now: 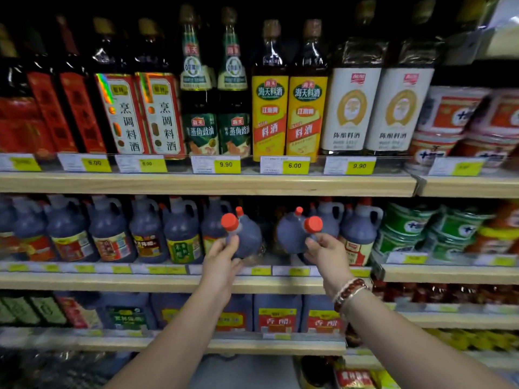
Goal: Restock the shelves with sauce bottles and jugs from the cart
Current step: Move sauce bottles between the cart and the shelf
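Jugs in both hands, held up at the middle shelf (112,282). Left hand (222,261) has fingers curled round the neck of the left jug (248,238), just under its red cap. Right hand (325,254), beaded bracelet (351,290) at the wrist, grips the neck of the right jug (289,237) likewise. Both jugs are dark, tilted toward the camera and slightly apart, in a gap in the row of similar jugs (112,234). Whether their bases touch the shelf: cannot tell. Upper shelf (196,184) carries tall bottles (269,108) above yellow price tags (227,165).
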Tool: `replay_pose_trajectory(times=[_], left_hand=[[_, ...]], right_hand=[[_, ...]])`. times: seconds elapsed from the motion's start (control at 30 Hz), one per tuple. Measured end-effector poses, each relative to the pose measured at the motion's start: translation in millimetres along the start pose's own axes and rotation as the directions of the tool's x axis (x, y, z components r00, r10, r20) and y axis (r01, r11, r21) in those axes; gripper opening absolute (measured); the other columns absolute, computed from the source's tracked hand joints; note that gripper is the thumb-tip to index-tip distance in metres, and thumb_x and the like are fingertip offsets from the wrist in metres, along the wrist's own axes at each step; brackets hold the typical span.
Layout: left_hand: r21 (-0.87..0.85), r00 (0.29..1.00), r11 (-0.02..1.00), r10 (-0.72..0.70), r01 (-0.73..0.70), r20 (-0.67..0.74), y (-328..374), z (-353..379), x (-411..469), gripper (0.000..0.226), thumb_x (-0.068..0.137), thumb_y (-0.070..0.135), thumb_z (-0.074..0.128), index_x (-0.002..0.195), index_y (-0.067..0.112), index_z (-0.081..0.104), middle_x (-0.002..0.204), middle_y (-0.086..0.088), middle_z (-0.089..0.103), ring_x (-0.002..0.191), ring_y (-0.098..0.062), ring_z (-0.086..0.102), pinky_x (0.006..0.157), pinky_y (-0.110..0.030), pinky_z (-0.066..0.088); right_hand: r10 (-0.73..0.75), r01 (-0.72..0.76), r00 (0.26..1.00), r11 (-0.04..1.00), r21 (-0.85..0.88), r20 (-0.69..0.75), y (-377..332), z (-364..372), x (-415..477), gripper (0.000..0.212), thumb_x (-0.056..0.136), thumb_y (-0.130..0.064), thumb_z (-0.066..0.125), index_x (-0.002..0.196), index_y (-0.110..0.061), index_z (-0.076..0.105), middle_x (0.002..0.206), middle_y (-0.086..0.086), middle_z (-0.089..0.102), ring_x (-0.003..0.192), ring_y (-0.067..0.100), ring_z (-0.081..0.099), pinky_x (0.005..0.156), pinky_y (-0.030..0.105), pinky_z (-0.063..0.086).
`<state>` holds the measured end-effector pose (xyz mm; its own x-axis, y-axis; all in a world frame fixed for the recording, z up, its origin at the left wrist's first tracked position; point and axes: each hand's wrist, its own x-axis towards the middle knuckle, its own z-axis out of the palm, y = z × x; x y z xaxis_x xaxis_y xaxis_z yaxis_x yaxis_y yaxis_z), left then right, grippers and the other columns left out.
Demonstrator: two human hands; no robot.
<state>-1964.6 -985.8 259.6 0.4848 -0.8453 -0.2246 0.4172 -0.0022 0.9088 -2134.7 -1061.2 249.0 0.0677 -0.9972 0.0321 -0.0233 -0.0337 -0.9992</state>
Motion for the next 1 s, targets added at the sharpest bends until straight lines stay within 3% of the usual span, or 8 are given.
replay_pose_trajectory(times=[0.2, 0.3, 0.37, 0.53, 0.73, 0.87, 0.93, 1.0], left_hand=[[0.159, 0.996, 0.983, 0.086, -0.088, 0.016, -11, 15, 38, 0.023, 0.096, 0.024, 0.051, 0.074, 0.018, 0.051, 0.08, -0.006, 0.053, 0.074, -0.015, 0.047, 0.065, -0.025, 0.038], [0.276, 0.992, 0.955, 0.122, -0.111, -0.023, -14, 25, 55, 0.027, 0.095, 0.026, 0.053, 0.069, 0.02, 0.051, 0.077, -0.008, 0.052, 0.072, -0.02, 0.047, 0.061, -0.03, 0.033], [0.357, 0.982, 0.924, 0.177, -0.141, -0.071, -13, 29, 66, 0.028, 0.095, 0.025, 0.053, 0.068, 0.017, 0.051, 0.074, -0.009, 0.05, 0.071, -0.02, 0.045, 0.062, -0.03, 0.031], [0.559, 0.964, 0.809, 0.259, -0.182, -0.06, -5, 37, 83, 0.014, 0.097, 0.021, 0.049, 0.089, 0.011, 0.052, 0.085, -0.007, 0.056, 0.086, -0.021, 0.049, 0.073, -0.029, 0.035], [0.813, 0.935, 0.544, 0.353, -0.209, 0.004, -7, 36, 101, 0.028, 0.097, 0.016, 0.044, 0.121, 0.009, 0.056, 0.115, -0.018, 0.063, 0.107, -0.036, 0.057, 0.077, -0.031, 0.04], [0.82, 0.907, 0.521, 0.421, -0.236, -0.006, -19, 27, 97, 0.033, 0.091, 0.006, 0.046, 0.124, 0.011, 0.05, 0.117, -0.017, 0.063, 0.107, -0.035, 0.059, 0.085, -0.037, 0.047], [0.771, 0.872, 0.572, 0.488, -0.28, -0.045, -36, 23, 85, 0.033, 0.091, 0.003, 0.048, 0.123, 0.009, 0.047, 0.121, -0.013, 0.059, 0.109, -0.032, 0.058, 0.085, -0.034, 0.046], [0.784, 0.86, 0.544, 0.51, -0.299, -0.025, -61, 17, 70, 0.031, 0.09, 0.001, 0.047, 0.12, 0.009, 0.046, 0.122, -0.01, 0.053, 0.108, -0.028, 0.057, 0.082, -0.032, 0.046]], right_hand=[[-0.015, 0.024, 0.999, 0.953, -0.302, 0.032, 15, 9, 53, 0.027, 0.084, -0.012, 0.061, 0.058, -0.02, 0.057, 0.057, -0.002, 0.053, 0.069, 0.018, 0.05, 0.066, 0.033, 0.038], [-0.074, 0.083, 0.997, 0.872, -0.483, 0.038, 7, 14, 66, 0.01, 0.085, -0.023, 0.061, 0.076, -0.02, 0.065, 0.079, 0.005, 0.068, 0.084, 0.024, 0.062, 0.068, 0.026, 0.037], [-0.084, 0.103, 0.995, 0.824, -0.557, 0.06, 1, 16, 75, 0.014, 0.086, -0.027, 0.059, 0.091, -0.017, 0.068, 0.097, 0.009, 0.071, 0.097, 0.027, 0.063, 0.071, 0.026, 0.039], [-0.075, 0.089, 0.996, 0.768, -0.635, 0.049, -5, 23, 92, 0.028, 0.091, -0.022, 0.05, 0.115, -0.014, 0.061, 0.119, 0.016, 0.064, 0.113, 0.034, 0.057, 0.088, 0.033, 0.045], [-0.105, 0.099, 0.994, 0.824, -0.559, 0.02, 3, 27, 83, 0.031, 0.088, -0.006, 0.045, 0.118, -0.007, 0.055, 0.115, 0.023, 0.062, 0.108, 0.041, 0.056, 0.083, 0.036, 0.045], [-0.14, 0.115, 0.989, 0.937, -0.329, -0.053, 30, 28, 55, 0.035, 0.085, 0.004, 0.043, 0.116, -0.012, 0.048, 0.114, 0.018, 0.061, 0.104, 0.036, 0.058, 0.087, 0.037, 0.049], [-0.15, 0.136, 0.989, 0.914, -0.383, -0.007, 50, 28, 43, 0.03, 0.084, 0.005, 0.043, 0.108, -0.013, 0.049, 0.112, 0.016, 0.059, 0.103, 0.032, 0.057, 0.084, 0.028, 0.044], [-0.109, 0.162, 0.986, 0.834, -0.527, 0.129, 71, 33, 34, 0.039, 0.084, 0.005, 0.042, 0.12, -0.007, 0.051, 0.126, 0.016, 0.053, 0.115, 0.028, 0.051, 0.089, 0.023, 0.038]])
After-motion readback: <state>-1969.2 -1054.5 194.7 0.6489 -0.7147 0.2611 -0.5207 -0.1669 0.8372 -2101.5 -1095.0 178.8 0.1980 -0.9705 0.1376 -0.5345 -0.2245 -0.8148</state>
